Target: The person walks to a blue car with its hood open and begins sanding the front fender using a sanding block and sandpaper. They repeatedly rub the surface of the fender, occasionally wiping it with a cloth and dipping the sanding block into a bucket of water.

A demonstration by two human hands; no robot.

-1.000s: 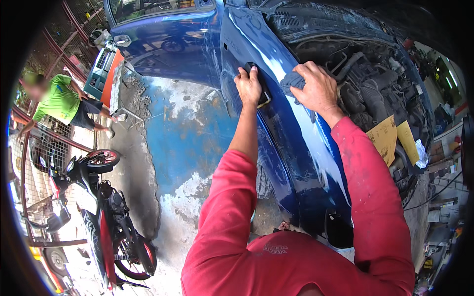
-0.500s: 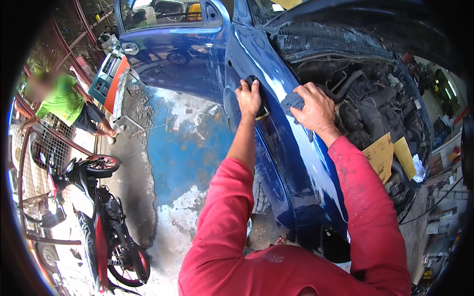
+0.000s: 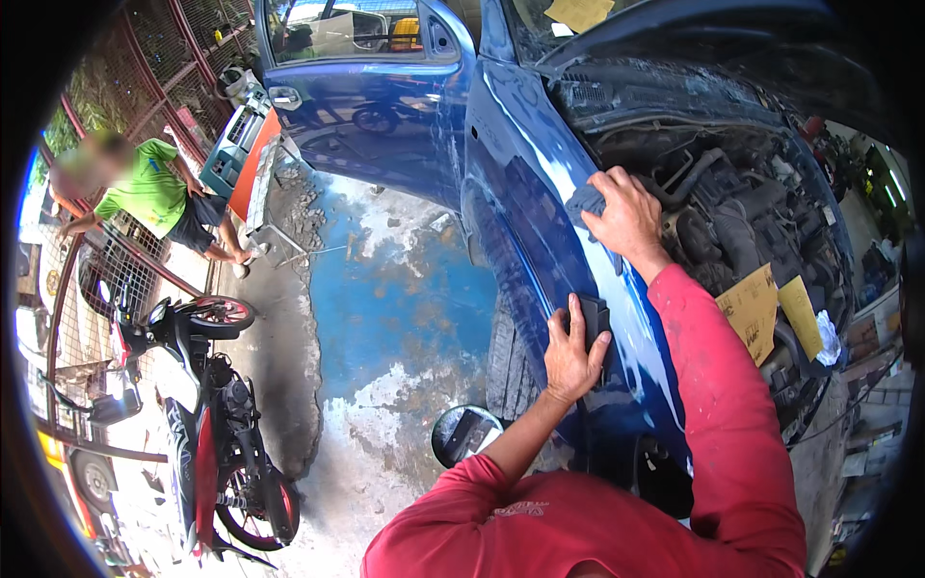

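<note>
Right of centre, gripping block (image 3: 597, 321) in left hand (image 3: 569, 360), cloth (image 3: 584, 203) in right hand (image 3: 628, 218); best to press block flat along fender (image 3: 511, 183).

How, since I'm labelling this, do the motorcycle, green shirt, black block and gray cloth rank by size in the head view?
1. Motorcycle
2. Green shirt
3. Black block and gray cloth: unsure, both partly covered.

Vehicle workshop; blue car (image 3: 528, 197), open engine bay (image 3: 737, 217)
</note>
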